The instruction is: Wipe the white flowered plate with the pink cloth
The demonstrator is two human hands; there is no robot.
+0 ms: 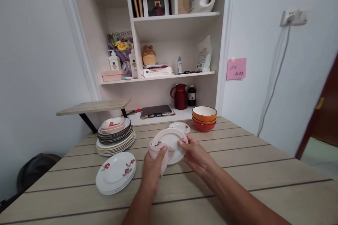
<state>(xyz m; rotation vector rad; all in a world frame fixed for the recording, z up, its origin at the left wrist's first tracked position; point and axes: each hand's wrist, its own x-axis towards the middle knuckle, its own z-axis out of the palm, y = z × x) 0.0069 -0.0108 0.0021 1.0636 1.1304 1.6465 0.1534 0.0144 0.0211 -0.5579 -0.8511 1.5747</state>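
Observation:
A white plate with red flowers is held tilted up over the middle of the table. My right hand grips its right rim, thumb on the face and fingers behind. My left hand pinches a pale pink cloth around the plate's left edge. Behind it, another small flowered plate lies flat on the table. To the left is a stack of flowered white plates. Farther back stands a taller stack of plates, topped by pinkish-white dishes.
Orange and red bowls are stacked at the back right of the wooden table. A small raised wooden shelf stands at the back left. Beyond are a dark red jug, a dark bottle and a dark folder beneath white shelves.

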